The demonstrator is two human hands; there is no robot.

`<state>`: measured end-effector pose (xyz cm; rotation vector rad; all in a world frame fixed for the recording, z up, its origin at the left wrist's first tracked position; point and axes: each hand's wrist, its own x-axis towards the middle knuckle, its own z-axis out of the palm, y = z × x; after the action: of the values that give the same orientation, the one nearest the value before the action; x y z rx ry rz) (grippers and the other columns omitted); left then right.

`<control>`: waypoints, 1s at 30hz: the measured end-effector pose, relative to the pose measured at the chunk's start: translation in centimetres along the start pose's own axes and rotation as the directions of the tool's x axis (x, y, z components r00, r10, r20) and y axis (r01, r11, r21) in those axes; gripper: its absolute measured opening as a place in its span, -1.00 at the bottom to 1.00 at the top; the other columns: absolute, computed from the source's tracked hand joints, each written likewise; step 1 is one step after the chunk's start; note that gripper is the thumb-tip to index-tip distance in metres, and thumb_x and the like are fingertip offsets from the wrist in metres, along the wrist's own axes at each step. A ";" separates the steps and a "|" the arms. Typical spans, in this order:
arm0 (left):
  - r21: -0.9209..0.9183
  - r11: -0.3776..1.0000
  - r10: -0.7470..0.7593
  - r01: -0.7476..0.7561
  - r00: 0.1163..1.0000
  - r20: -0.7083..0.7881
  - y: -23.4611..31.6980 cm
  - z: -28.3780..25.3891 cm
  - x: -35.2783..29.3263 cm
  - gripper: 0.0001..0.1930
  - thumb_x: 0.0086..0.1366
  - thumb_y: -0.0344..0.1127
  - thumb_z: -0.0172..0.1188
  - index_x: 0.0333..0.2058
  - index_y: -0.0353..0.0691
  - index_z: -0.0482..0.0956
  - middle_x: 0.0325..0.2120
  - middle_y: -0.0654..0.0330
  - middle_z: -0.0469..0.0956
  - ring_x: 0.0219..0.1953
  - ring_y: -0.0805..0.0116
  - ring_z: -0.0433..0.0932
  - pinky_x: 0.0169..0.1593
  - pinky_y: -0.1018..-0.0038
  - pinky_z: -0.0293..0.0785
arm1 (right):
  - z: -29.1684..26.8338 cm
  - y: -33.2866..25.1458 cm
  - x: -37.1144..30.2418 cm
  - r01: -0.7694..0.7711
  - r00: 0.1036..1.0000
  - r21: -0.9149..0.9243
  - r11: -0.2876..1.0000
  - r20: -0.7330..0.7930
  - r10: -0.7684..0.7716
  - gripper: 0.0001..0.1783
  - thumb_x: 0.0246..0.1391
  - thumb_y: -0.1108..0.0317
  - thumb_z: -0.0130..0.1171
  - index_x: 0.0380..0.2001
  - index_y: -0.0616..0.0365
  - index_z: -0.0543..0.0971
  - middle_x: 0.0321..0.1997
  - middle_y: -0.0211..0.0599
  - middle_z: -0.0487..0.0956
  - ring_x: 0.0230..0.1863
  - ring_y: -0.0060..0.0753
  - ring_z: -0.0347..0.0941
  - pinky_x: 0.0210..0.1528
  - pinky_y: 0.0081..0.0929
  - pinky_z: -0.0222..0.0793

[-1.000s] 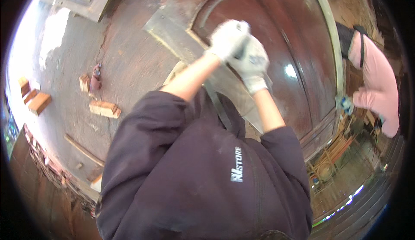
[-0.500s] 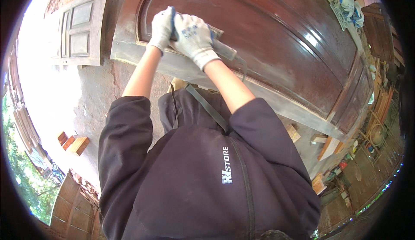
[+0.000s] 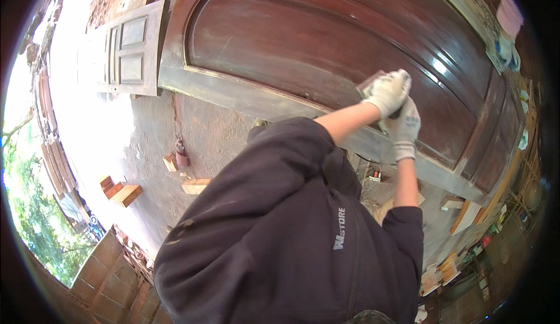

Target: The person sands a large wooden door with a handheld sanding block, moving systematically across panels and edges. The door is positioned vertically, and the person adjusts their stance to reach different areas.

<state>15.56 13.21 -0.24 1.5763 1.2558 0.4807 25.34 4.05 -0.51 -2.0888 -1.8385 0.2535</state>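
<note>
A large dark reddish-brown panelled door lies in front of me, with a dull, greyish sanded frame along its near edge. Both my hands wear white work gloves and close together over a corded power sander, which is mostly hidden under them. Its flat plate shows just left of the fingers, on the door's panel. My left hand wraps the front of the sander; my right hand grips behind it, nearer to me. The fingers of both are partly hidden.
A smaller panelled door leans at the far left. Wood blocks and a reddish bottle-like object are on the concrete floor. Another person's gloved hand is at the door's far right edge. Timber and clutter line the right side.
Both hands and the sander have moved from the door's left end far to the right along its near side. My body has leaned right, and the co-worker's hand has shifted along the far edge.
</note>
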 end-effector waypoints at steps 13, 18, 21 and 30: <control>-0.270 0.959 0.003 -0.083 0.958 -0.286 -11.7 -16.9 -4.0 -0.73 0.48 -0.20 -0.08 -0.07 -0.19 0.54 -0.17 -0.09 0.60 -0.08 -0.11 0.58 0.04 0.10 0.46 | 5.6 -18.2 5.4 0.336 0.919 0.024 0.942 0.208 -0.333 -0.15 -0.40 0.14 0.54 0.07 0.08 0.48 0.11 -0.19 0.55 0.19 -0.08 0.46 0.24 -0.15 0.39; -0.187 0.978 0.008 -0.095 0.906 -0.422 -18.3 -30.4 -4.8 -0.69 0.48 -0.25 -0.09 -0.07 -0.24 0.61 -0.13 -0.01 0.62 -0.04 0.03 0.60 0.09 0.23 0.47 | 11.8 -31.0 9.7 0.472 0.869 0.073 0.879 0.127 -0.477 -0.29 -0.35 0.06 0.50 -0.07 0.10 0.51 -0.07 -0.22 0.57 -0.01 -0.18 0.53 0.06 -0.25 0.45; -0.032 0.999 0.016 -0.038 0.859 -0.511 -23.5 -38.2 -5.5 -0.68 0.47 -0.27 -0.07 -0.05 -0.26 0.64 -0.12 0.03 0.64 -0.07 0.19 0.62 0.07 0.31 0.49 | 16.6 -38.1 11.3 0.551 0.828 0.018 0.834 0.116 -0.549 -0.61 0.01 0.14 0.23 -0.11 0.09 0.53 -0.16 -0.24 0.59 -0.15 -0.29 0.54 -0.14 -0.28 0.44; -0.313 0.941 -0.309 0.129 0.705 -0.638 -30.4 -49.4 -8.6 -0.66 0.44 -0.26 -0.03 -0.12 -0.38 0.66 -0.22 0.05 0.67 -0.20 0.29 0.63 -0.02 0.39 0.54 | 22.3 -50.4 11.4 0.498 0.847 0.113 0.860 0.147 -0.510 -0.77 0.15 0.23 0.05 -0.19 0.05 0.55 -0.26 -0.29 0.61 -0.23 -0.26 0.54 -0.28 -0.21 0.44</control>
<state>-41.34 26.34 -4.73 1.0233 1.8301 1.0846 -27.48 23.40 -1.45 -1.4948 -2.3643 0.3625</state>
